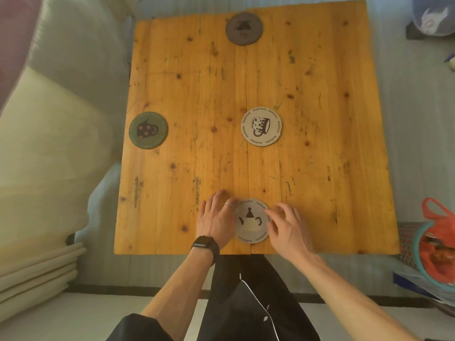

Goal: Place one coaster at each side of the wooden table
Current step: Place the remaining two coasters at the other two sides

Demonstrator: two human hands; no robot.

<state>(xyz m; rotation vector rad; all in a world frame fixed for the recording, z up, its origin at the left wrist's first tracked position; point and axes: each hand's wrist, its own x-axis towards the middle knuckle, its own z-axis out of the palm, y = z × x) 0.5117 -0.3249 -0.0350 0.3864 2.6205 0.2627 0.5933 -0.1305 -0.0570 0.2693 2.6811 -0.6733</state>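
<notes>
Four round coasters lie on the wooden table (320,168). A dark grey coaster (244,28) sits at the far edge. A green coaster (148,130) with a dotted pot lies at the left edge. A white coaster (261,126) with a mug drawing rests a little right of the table's middle. A grey coaster (251,221) with a teapot drawing lies flat at the near edge. My left hand (215,221) touches its left rim, fingers spread. My right hand (288,228) touches its right rim with the fingertips.
Cushions and folded cream bedding (49,156) fill the left side, close to the table's left edge. An orange plastic bag in a teal basket (437,247) stands on the floor at the right. A dark object (430,18) lies at the far right.
</notes>
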